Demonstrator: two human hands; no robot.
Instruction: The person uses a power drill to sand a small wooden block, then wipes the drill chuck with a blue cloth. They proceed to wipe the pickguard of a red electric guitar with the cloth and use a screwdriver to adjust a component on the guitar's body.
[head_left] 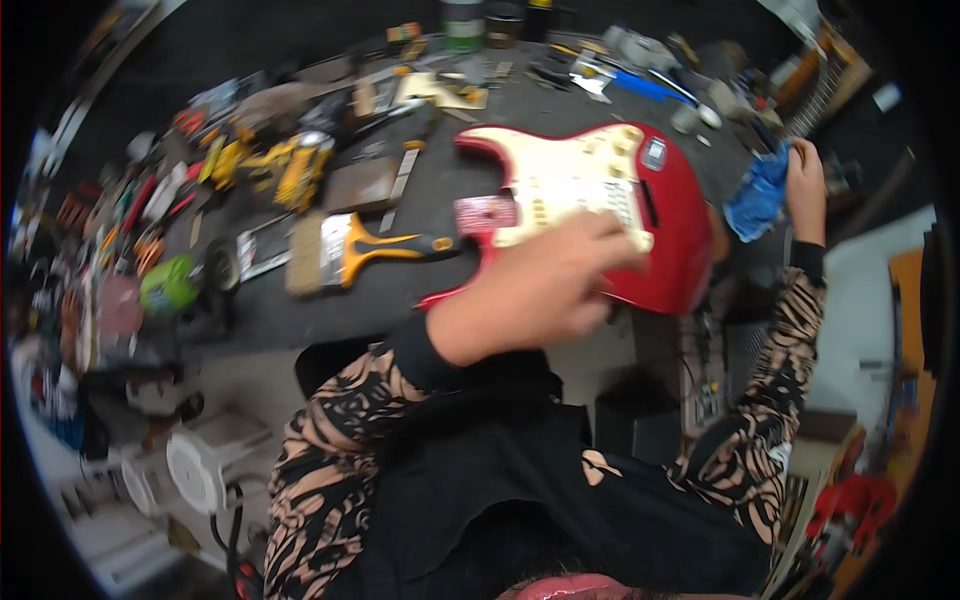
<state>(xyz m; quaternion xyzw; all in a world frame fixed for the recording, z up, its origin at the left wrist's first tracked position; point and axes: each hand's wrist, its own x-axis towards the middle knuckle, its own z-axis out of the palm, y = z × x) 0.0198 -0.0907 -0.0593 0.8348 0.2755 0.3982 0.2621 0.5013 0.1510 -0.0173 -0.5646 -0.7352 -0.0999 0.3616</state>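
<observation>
A red electric guitar body (685, 240) with a cream pickguard (570, 170) lies on the dark workbench, without a neck fitted. My left hand (555, 285) reaches over the lower part of the body near the bridge. Motion smears its fingers, so I cannot tell whether they touch or grip anything. Out to the right, my right hand (806, 185) is closed on a crumpled blue cloth (757, 195), apart from the guitar. A wide paintbrush (345, 250) with a yellow and black handle lies just left of the body.
Yellow power tools (300, 175) and many hand tools crowd the bench's left side. A green round object (172, 285) lies among them. Cans (463, 25) stand at the back, and a blue strip (645, 85) lies at back right. A white stool (195, 470) stands below left.
</observation>
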